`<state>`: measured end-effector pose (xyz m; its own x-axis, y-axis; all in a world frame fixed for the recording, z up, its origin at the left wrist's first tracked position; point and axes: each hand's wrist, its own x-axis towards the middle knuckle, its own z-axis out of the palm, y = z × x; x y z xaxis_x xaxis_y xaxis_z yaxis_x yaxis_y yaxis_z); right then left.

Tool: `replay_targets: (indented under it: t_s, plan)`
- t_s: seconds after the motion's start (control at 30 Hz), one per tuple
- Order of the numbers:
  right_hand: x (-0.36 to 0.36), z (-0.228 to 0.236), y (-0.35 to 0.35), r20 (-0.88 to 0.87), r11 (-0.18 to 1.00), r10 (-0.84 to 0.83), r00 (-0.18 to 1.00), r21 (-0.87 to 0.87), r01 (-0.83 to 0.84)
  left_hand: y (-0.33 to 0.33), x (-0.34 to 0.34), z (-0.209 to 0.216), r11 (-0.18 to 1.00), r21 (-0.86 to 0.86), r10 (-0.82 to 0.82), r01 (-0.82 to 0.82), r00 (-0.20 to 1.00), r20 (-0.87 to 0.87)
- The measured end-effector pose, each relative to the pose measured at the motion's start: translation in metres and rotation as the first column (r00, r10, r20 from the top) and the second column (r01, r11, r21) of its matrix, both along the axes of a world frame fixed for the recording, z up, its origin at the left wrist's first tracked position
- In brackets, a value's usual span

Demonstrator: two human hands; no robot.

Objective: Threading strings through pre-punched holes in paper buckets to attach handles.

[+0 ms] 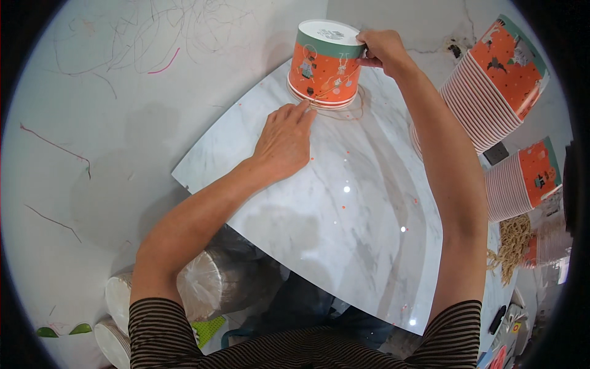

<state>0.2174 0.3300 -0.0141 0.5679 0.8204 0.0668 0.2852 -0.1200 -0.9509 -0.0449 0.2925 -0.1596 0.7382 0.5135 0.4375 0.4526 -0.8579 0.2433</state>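
Observation:
A paper bucket (326,74), orange with a green band and small printed figures, stands upside down at the table's far corner, its white base upward. More than one rim shows at its lower edge, as if buckets are nested. My right hand (384,50) is closed on the upper right side of the bucket, thumb and fingers against the green band. My left hand (284,138) lies low in front, its fingers drawn together with the tips at the rim. A thin tan cord (361,109) loops on the table around the rim.
The marble-patterned table (307,215) has orange specks on it. At right lean a tall bucket stack (476,92) and a shorter stack (513,184), with a bundle of tan cord (515,243) below. Plastic-wrapped round stacks (209,280) stand under the left edge, beside a scribbled wall (86,123).

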Motion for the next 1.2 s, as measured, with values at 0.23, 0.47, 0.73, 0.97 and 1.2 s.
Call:
replay_targets:
  t_s: [0.23, 0.47, 0.73, 0.97, 1.2]
  plan:
    - [0.004, 0.010, -0.002, -0.009, 0.999, 0.048, 0.999, 0.011, -0.048, 0.002, 0.002, 0.000, 1.000, -0.002, -0.002, 0.002, 1.000, -0.014]
    - [0.011, 0.016, -0.016, 0.058, 0.998, 0.037, 0.998, -0.044, -0.034, 0.063, 0.006, 0.023, 0.861, -0.506, 0.241, -0.052, 0.918, 0.316]
    - [0.026, 0.005, -0.013, 0.038, 0.999, 0.037, 0.999, -0.030, -0.035, 0.111, 0.035, 0.001, 0.894, -0.435, 0.082, 0.103, 0.919, 0.386]
    - [0.021, -0.005, -0.024, -0.011, 0.991, -0.035, 0.999, 0.131, 0.036, 0.095, 0.040, 0.004, 0.915, -0.398, 0.170, -0.060, 0.954, 0.249]
    - [0.018, -0.006, -0.028, 0.016, 0.992, -0.038, 0.999, 0.125, 0.036, 0.088, 0.037, 0.007, 0.941, -0.336, 0.140, -0.042, 0.951, 0.275]
